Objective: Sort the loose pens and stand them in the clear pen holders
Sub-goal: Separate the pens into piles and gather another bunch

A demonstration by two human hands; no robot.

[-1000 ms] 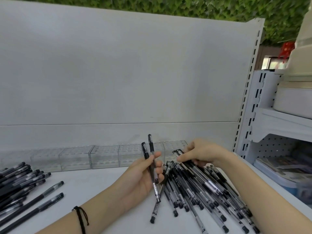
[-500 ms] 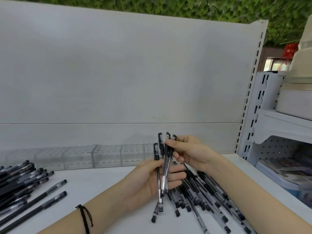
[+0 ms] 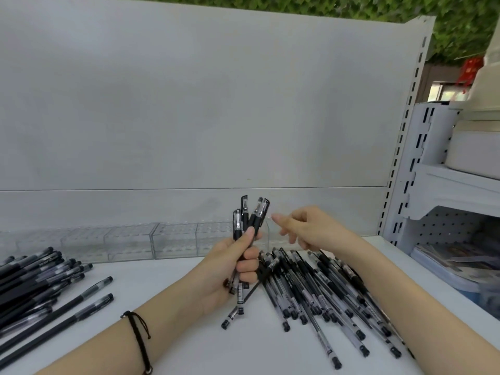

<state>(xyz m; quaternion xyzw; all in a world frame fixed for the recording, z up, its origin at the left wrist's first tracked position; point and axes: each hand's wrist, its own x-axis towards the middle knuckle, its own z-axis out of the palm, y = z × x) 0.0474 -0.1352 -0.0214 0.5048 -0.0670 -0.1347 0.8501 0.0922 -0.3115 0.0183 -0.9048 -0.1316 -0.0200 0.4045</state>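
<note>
Far left, on the white surface [image 3: 176, 342]: left heap of black pens [image 3: 32, 280], lying roughly parallel, caps toward the back right, running off the frame edge. Just right of it: two single pens [image 3: 89, 293], flat and side by side, slanted the same way. Behind, along the foot of the grey back panel [image 3: 189, 104]: clear pen holders [image 3: 130, 240], a row of see-through boxes with hole-pattern tops, set end to end and reaching behind the hands. Left wrist: black cord bracelet [image 3: 138, 336]. Centre: left hand [image 3: 232, 269], raised off the surface, fingers and thumb curled round a bundle of pens [image 3: 251, 217], about four, held near upright with caps up and fanned slightly, lower ends showing below the palm. Just right of the caps and apart from them: right hand [image 3: 308, 228], fingers loosely extended and holding nothing, hovering over the nearer heap. Beneath and in front of that hand: right heap of pens [image 3: 324, 293], clear barrels with black caps and grips, criss-crossed, spreading toward the near right; one pen lies just beside the lower ends of the held bundle. Right edge: slotted white upright [image 3: 405, 131], side shelf [image 3: 460, 185] with pale boxes, a blue tray of papers [image 3: 454, 269] below. Top edge: green foliage [image 3: 324, 4]
</note>
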